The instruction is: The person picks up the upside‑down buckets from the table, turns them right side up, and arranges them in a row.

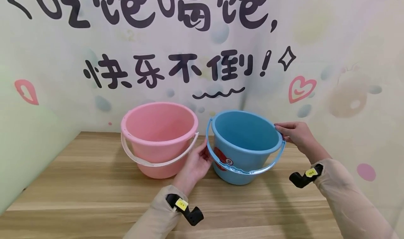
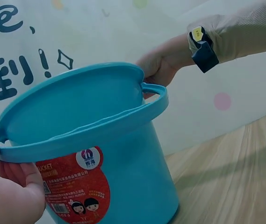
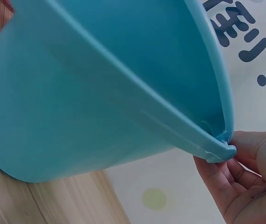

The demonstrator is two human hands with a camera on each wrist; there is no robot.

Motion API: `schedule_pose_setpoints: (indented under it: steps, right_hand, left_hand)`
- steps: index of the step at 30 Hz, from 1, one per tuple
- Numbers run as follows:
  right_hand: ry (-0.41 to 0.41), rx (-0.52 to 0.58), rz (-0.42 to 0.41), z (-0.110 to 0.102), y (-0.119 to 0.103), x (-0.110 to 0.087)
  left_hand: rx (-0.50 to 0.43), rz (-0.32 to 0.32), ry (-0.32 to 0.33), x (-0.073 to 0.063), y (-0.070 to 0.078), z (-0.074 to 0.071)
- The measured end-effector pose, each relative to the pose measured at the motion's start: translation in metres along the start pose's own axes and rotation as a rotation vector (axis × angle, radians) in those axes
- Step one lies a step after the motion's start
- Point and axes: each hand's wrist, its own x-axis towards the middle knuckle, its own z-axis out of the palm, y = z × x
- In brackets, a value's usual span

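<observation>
A blue bucket (image 1: pixel 241 163) with a red label (image 2: pixel 79 186) stands on the wooden table, its blue handle (image 1: pixel 231 168) lowered across the front. At the bucket's left side, my left hand (image 1: pixel 197 163) grips the rim by the handle's end, thumb above and fingers curled below. On the opposite side my right hand (image 1: pixel 298 135) pinches the rim beside the other handle joint; the right wrist view shows its thumb and fingers (image 3: pixel 217 179) there. A pink bucket (image 1: pixel 159 158) with a white handle (image 1: pixel 151 164) stands just left of my left hand, apart from the blue one.
Behind the buckets rises a pale wall (image 1: pixel 157 42) with dark writing and coloured spots. The wooden table (image 1: pixel 94 197) runs back to it and borders a greenish wall (image 1: pixel 28 144) on the left. Each sleeve carries a black wrist mount (image 1: pixel 306 177).
</observation>
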Motion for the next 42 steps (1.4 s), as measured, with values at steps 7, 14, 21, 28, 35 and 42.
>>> schedule_pose_setpoints:
  steps: [7, 14, 21, 28, 35, 42]
  right_hand:
    - [0.004, 0.01, -0.004, 0.001, 0.0, -0.001]
    - [0.001, 0.006, -0.002, 0.001, 0.003, -0.001]
    - [0.002, 0.011, 0.003, 0.002, 0.002, -0.004]
    - [0.01, 0.027, 0.001, 0.001, 0.0, -0.005]
    - [0.009, 0.038, -0.017, -0.003, 0.002, -0.007]
    - [0.0, 0.082, -0.068, -0.012, 0.005, -0.021]
  left_hand:
    - [0.053, 0.01, 0.014, 0.005, -0.004, -0.008]
    - [0.094, 0.011, 0.017, 0.011, -0.007, -0.016]
    - [0.134, -0.005, 0.026, 0.013, -0.007, -0.021]
    - [0.166, -0.001, 0.023, 0.014, -0.005, -0.022]
    - [0.216, 0.006, 0.04, 0.007, -0.003, -0.025]
    - [0.27, -0.009, 0.065, -0.009, -0.001, -0.025]
